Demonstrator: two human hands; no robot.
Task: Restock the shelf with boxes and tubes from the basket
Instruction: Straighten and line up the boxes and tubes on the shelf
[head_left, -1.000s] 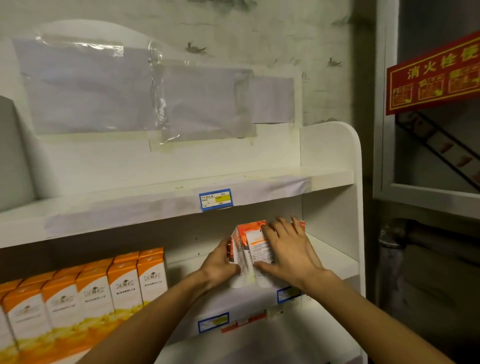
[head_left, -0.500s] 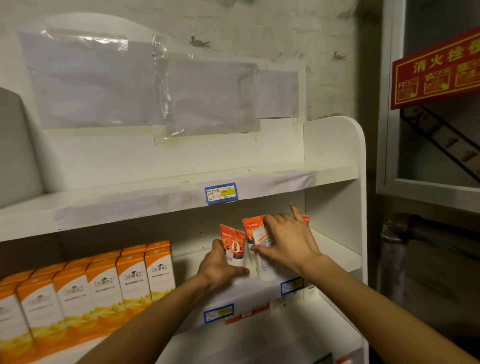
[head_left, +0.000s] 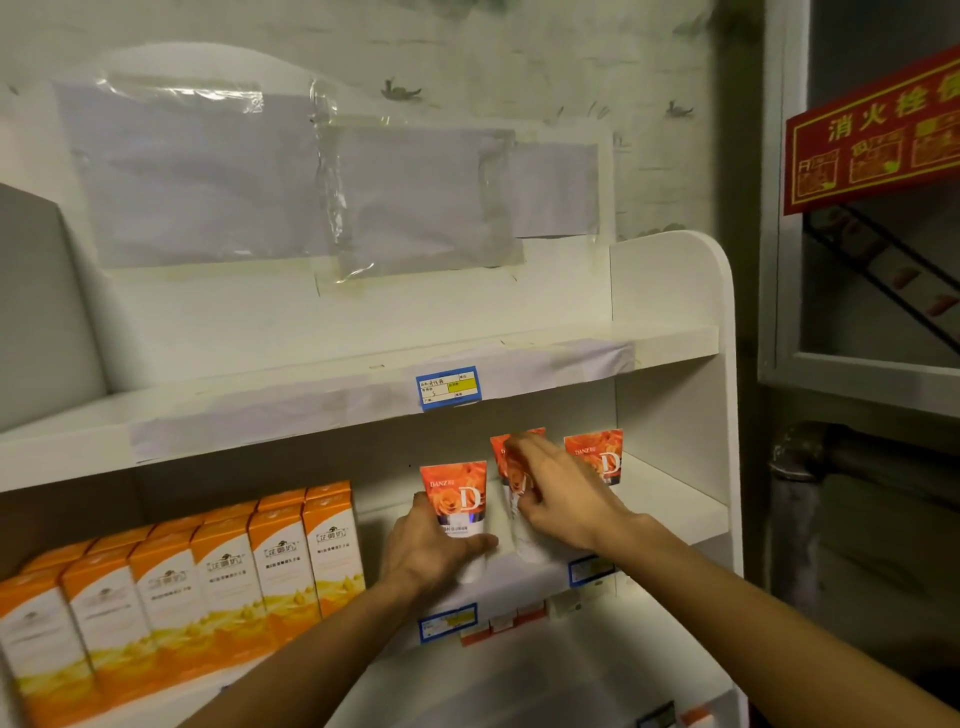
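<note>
Tubes: three, upright on caps, at the shelf's (head_left: 670, 499) right end. Left tube (head_left: 457, 506) clasped low in my left hand (head_left: 431, 556); middle tube (head_left: 519, 499) pinched by my right hand (head_left: 563, 501); right tube (head_left: 597, 457) stands free. Probably light, soft, tippy; hold near caps.
</note>
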